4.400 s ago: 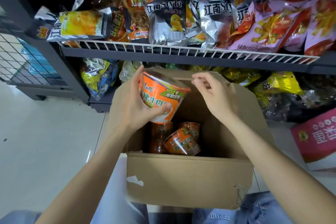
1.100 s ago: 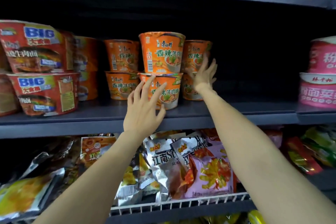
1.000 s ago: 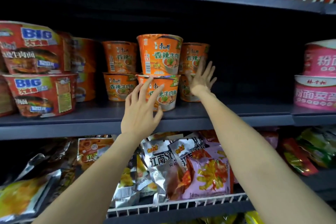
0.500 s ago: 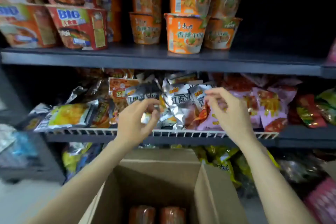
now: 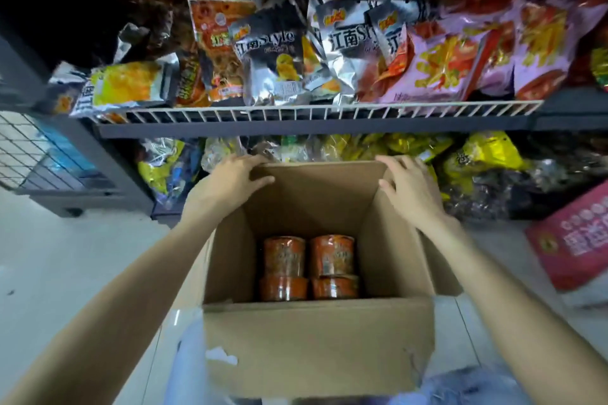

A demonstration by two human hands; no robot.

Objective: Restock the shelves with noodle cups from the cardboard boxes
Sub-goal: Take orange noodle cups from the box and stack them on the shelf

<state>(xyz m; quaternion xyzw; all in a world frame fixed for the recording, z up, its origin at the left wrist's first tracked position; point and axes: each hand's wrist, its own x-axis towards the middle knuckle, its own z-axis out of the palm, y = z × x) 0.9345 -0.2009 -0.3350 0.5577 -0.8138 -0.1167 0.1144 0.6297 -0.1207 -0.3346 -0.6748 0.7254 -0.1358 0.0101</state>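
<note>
Looking down from the head view, an open cardboard box (image 5: 316, 348) sits on the pale floor (image 5: 65, 256) in front of a dark shelf unit. Both hands are at its far top corners. The left hand (image 5: 230, 179) lies over the far-left corner, fingers (image 5: 253, 163) curled over the outer side of the far flap and the thumb hooked over the edge onto its inner face, so it grips the cardboard. The right hand (image 5: 411, 187) rests on the far-right corner with fingers (image 5: 396, 163) fairly straight and spread flat against the flap, holding nothing.

Below and between the fingers, deep in the box, four orange noodle cups (image 5: 309, 268) stand in two stacks of two, touching one another, against the near wall.

Beyond the fingers, snack bags (image 5: 273, 66) crowd a shelf behind a white wire rail (image 5: 296, 112), with yellow bags (image 5: 483, 158) on the lowest shelf just past the box. Off to the right of the right hand's fingers, a red carton (image 5: 572, 243) lies on the floor.
</note>
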